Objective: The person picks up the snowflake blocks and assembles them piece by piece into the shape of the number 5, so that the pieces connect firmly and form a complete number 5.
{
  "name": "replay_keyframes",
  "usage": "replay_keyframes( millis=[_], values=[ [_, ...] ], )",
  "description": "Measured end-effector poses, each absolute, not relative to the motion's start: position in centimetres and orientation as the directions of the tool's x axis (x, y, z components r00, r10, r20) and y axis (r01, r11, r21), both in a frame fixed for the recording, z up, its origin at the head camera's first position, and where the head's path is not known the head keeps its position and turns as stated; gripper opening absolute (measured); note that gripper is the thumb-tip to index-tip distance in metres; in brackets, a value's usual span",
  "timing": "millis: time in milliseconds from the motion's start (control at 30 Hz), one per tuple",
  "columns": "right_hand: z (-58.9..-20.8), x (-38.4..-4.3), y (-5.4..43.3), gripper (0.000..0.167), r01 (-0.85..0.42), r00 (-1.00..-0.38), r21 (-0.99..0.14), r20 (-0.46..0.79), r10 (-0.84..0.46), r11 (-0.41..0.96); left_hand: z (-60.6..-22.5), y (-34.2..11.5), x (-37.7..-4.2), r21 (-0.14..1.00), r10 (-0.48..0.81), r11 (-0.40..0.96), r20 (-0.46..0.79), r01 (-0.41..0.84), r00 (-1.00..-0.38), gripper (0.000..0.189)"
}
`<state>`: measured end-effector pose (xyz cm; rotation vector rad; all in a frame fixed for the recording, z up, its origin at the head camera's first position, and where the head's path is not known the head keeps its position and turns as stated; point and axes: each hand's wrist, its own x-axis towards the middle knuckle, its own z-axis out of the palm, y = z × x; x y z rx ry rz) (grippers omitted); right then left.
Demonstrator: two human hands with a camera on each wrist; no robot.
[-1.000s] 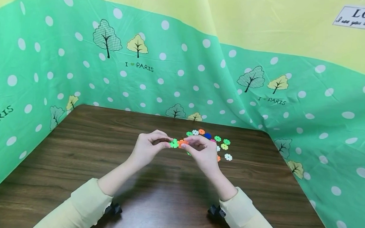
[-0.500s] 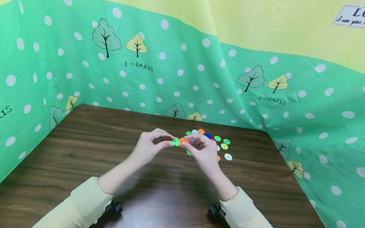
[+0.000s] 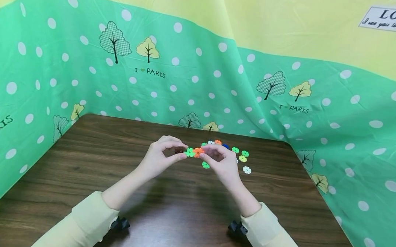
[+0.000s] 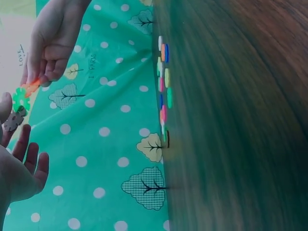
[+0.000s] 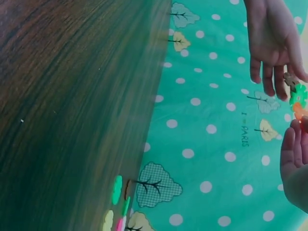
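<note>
Flower-shaped plastic snowflake discs make a short row between the two hands, raised above the table. The left hand [image 3: 158, 154] pinches the green snowflake disc [image 3: 189, 152] near its left edge. A brown snowflake disc [image 3: 179, 150], partly behind that hand's fingers, adjoins the green one. On the other side, the right hand [image 3: 223, 163] pinches an orange snowflake disc [image 3: 198, 152] between thumb and forefinger. Green and orange meet at their rims. The left wrist view shows brown [image 4: 13, 120], green [image 4: 21, 99] and orange [image 4: 32, 87] in line; exactly how their slots engage is too small to tell.
Loose snowflake discs lie behind and beside the right hand, among them a green disc [image 3: 205, 164], a white disc [image 3: 247, 170] and a yellow disc [image 3: 242, 158]. The dark wooden table [image 3: 82, 177] is bordered by a polka-dot cloth [image 3: 173, 74].
Both hands have risen slightly with the discs. The orange disc faces the head camera more fully, and more of the brown disc shows. A green disc on the table is less covered.
</note>
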<state>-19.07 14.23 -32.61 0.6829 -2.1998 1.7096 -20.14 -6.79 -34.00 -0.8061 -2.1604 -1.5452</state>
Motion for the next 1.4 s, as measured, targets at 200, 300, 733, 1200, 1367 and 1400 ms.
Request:
replay_keyframes(
  millis=[200, 300, 733, 1200, 1367, 1400],
  values=[
    [-32.7, -19.0, 14.0, 0.019, -0.543, -0.837, -0.814, 0.504, -0.214, 0.207, -35.0, -6.4, -21.4, 0.715, 0.259, 0.244, 0.603, 0.655, -0.755, 0.019],
    [-32.9, -19.0, 13.8, 0.017, -0.562, -0.823, -0.803, 0.519, -0.230, 0.200, -35.0, -6.2, -21.6, 0.718, 0.272, 0.248, 0.592, 0.650, -0.759, 0.014],
    [-33.3, -19.0, 13.6, 0.015, -0.501, -0.863, -0.824, 0.452, -0.225, 0.265, -34.8, -6.1, -21.5, 0.724, 0.288, 0.269, 0.569, 0.635, -0.770, 0.004],
    [-33.5, -20.5, 17.4, 0.022, -0.514, -0.852, -0.779, 0.418, -0.314, 0.358, -34.8, -7.5, -22.0, 0.727, 0.296, 0.307, 0.540, 0.614, -0.788, 0.004],
    [-35.6, -22.7, 20.1, 0.026, -0.527, -0.843, -0.727, 0.382, -0.379, 0.439, -34.9, -8.3, -22.1, 0.729, 0.308, 0.314, 0.527, 0.608, -0.792, 0.004],
    [-36.0, -23.2, 20.6, 0.027, -0.535, -0.838, -0.708, 0.375, -0.397, 0.461, -34.9, -8.5, -22.1, 0.728, 0.311, 0.317, 0.525, 0.607, -0.792, 0.005]
  ],
)
